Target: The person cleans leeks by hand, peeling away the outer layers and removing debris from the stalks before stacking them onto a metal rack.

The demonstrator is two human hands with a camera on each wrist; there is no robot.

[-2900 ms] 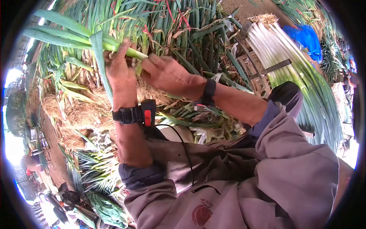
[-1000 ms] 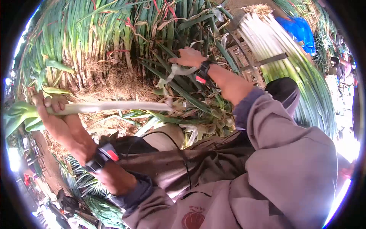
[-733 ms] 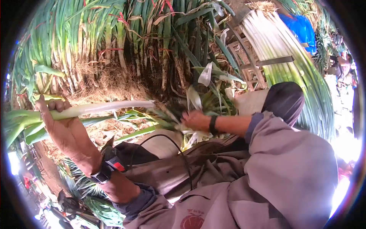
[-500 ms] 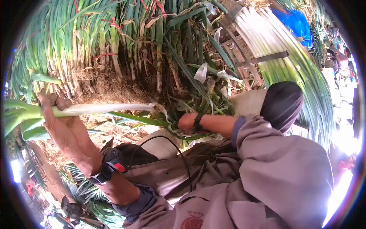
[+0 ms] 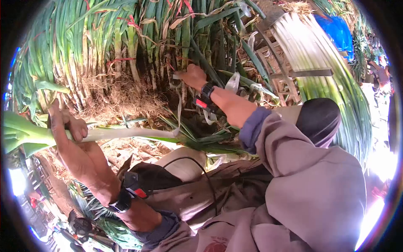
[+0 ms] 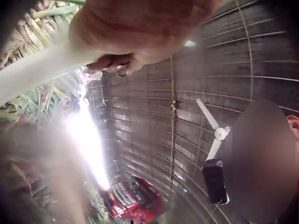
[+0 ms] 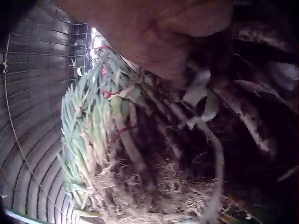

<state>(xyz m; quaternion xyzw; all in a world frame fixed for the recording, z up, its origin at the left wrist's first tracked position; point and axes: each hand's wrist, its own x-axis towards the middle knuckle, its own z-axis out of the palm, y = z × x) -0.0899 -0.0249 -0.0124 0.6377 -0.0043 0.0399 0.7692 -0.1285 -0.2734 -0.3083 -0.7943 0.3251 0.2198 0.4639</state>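
leek (image 5: 121, 134) | gripped in left hand (image 5: 82, 155) | strip (image 5: 179, 110) runs tip (image 5: 174, 133) to right hand (image 5: 193, 77)

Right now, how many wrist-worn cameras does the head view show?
2. The left camera is on the wrist of the left hand, which grips a pale stalk; the right camera is by the right hand. Background figures are too small to check.

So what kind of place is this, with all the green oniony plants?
Probably a covered shed or market where vegetables get cleaned. Red-tied bundles of onion-like plants stand packed together, a barred roof is overhead, and a red vehicle is nearby.
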